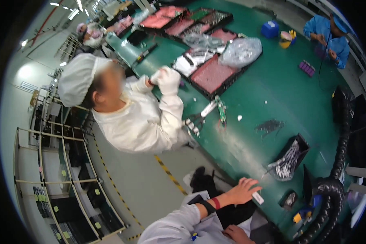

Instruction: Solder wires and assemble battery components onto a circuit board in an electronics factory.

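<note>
My left hand (245,191), with a red band and a dark band at the wrist, reaches over the near edge of the green table. Its fingers are stretched out and apart. Beside its fingertips, at the table's edge, is a small white block (258,197); the hand does not close round it. Low in the picture, my right hand (236,234) rests near my lap, partly cut off by the lower edge. Its fingers are too indistinct to tell their state. Ahead on the table stands a black bin (301,147) with silvery strips (288,160) in a clear bag.
A co-worker in white (138,110) sits to the left, hands raised. Scissors (196,120) and a green circuit board (221,110) lie before them. Black trays (211,75) with pink lining stand farther off. A black ribbed hose (340,150) runs along the right. Another person (333,36) works far right.
</note>
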Motion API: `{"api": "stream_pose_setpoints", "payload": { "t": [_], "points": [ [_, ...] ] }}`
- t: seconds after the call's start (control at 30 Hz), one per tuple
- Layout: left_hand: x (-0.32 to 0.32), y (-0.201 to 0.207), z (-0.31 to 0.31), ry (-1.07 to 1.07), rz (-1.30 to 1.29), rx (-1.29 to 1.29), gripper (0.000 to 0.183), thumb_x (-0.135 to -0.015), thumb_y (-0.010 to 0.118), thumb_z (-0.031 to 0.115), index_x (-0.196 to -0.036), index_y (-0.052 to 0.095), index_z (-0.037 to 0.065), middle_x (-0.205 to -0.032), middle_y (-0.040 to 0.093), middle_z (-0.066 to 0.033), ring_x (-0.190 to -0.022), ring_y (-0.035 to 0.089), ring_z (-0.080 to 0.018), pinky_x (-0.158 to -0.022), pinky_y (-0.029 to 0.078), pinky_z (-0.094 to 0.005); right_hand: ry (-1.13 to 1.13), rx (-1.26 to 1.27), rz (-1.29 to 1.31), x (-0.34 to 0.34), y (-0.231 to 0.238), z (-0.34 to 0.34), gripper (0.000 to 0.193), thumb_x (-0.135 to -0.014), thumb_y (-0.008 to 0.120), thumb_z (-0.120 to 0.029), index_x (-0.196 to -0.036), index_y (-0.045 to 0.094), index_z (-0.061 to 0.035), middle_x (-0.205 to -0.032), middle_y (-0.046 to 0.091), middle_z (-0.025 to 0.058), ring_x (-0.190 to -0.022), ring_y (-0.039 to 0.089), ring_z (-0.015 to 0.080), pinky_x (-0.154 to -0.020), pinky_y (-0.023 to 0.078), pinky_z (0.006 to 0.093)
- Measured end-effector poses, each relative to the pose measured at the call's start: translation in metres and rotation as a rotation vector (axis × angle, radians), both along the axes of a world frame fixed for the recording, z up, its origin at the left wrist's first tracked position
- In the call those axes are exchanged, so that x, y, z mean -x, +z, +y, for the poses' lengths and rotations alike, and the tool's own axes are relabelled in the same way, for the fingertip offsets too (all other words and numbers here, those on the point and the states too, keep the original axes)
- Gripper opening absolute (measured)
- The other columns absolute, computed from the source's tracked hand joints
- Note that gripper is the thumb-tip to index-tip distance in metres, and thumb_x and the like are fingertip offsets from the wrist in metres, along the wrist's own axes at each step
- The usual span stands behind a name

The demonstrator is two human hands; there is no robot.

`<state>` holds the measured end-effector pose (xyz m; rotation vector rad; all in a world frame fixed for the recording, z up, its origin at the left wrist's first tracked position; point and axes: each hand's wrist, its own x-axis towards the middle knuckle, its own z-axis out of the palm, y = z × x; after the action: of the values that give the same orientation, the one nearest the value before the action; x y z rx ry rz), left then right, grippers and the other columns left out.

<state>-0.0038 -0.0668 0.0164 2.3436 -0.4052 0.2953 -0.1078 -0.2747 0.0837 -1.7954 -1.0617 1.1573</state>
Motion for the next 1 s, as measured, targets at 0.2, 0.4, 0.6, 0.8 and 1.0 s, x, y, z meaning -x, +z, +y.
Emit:
{"api": "stream_pose_setpoints", "payload": {
  "t": [0.2,0.4,0.6,0.8,1.0],
  "points": [
    [0.110,0.066,0.026,0.223,0.344,0.122,0.053,-0.078,0.068,0.013,-0.130,0.058,0.013,-0.131,0.052,-0.0093,-0.125,0.047,-0.0335,-0.105,0.034,-0.0510,-0.039,0.000,0.092,0.007,0.059,0.009,0.017,-0.091,0.068,-0.015,-0.106,0.071,-0.0079,-0.097,0.061,0.0084,-0.093,0.064,0.0287,-0.081,0.053,0.0376],
    [0.189,0.091,0.054,0.524,0.487,0.138,0.037,-0.080,0.063,0.007,-0.117,0.063,0.009,-0.120,0.061,-0.0096,-0.119,0.053,-0.0331,-0.105,0.035,-0.0503,0.021,0.026,0.144,-0.005,0.073,0.001,0.019,-0.090,0.069,-0.013,-0.108,0.070,-0.0082,-0.100,0.062,0.0076,-0.096,0.065,0.0285,-0.084,0.054,0.0375],
    [0.219,0.147,0.033,0.662,0.559,0.148,0.023,-0.086,0.057,-0.001,-0.107,0.064,0.005,-0.106,0.066,-0.0106,-0.107,0.061,-0.0317,-0.098,0.042,-0.0442,0.149,-0.127,0.112,-0.022,0.067,-0.015,0.015,-0.091,0.070,-0.012,-0.105,0.069,-0.0069,-0.097,0.063,0.0078,-0.093,0.064,0.0291,-0.083,0.054,0.0388],
    [0.228,0.197,-0.039,0.525,0.743,0.421,0.019,-0.090,0.057,0.000,-0.106,0.066,0.001,-0.103,0.068,-0.0141,-0.095,0.067,-0.0317,-0.087,0.053,-0.0379,0.316,-0.316,0.006,-0.031,0.067,-0.038,0.013,-0.091,0.069,-0.014,-0.103,0.070,-0.0072,-0.096,0.062,0.0083,-0.091,0.063,0.0294,-0.080,0.053,0.0394],
    [0.243,0.185,-0.093,0.145,0.929,0.484,0.019,-0.097,0.064,0.016,-0.107,0.073,0.002,-0.095,0.074,-0.0155,-0.085,0.071,-0.0260,-0.078,0.055,-0.0379,0.395,-0.376,-0.119,-0.024,0.068,-0.077,0.014,-0.090,0.072,-0.020,-0.097,0.070,-0.0084,-0.093,0.061,0.0099,-0.090,0.064,0.0316,-0.077,0.053,0.0414]
  ]
}}
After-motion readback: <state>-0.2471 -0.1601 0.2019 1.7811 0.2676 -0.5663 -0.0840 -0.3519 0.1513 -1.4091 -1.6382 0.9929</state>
